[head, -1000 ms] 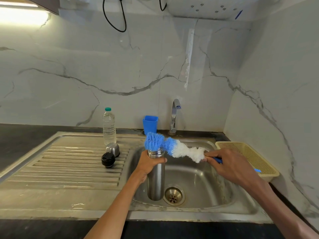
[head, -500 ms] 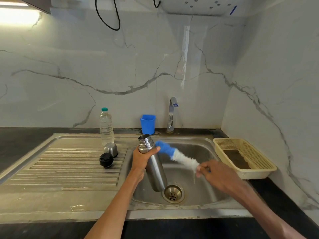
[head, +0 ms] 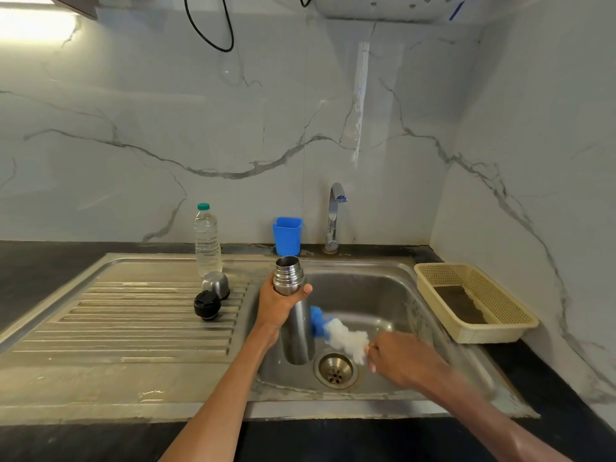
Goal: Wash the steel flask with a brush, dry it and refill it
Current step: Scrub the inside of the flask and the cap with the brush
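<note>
Gripping flask [head: 297,328] neck, left hand [head: 278,306]; brush [head: 343,338] alongside (right hand [head: 400,361]).

I count one steel flask [head: 295,315], one bottle brush [head: 340,335], one plastic water bottle [head: 207,243], two flask caps, steel [head: 216,284] and black [head: 207,305], one blue cup [head: 287,235], one tap [head: 334,216], one beige basket [head: 473,303].

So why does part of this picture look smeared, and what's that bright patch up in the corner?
Head view: the right hand and its forearm are motion-blurred, while the left hand gripping the steel flask is sharp. The glow at top left is an under-cabinet light, overexposed. The wide lens bends the sink edges.
</note>
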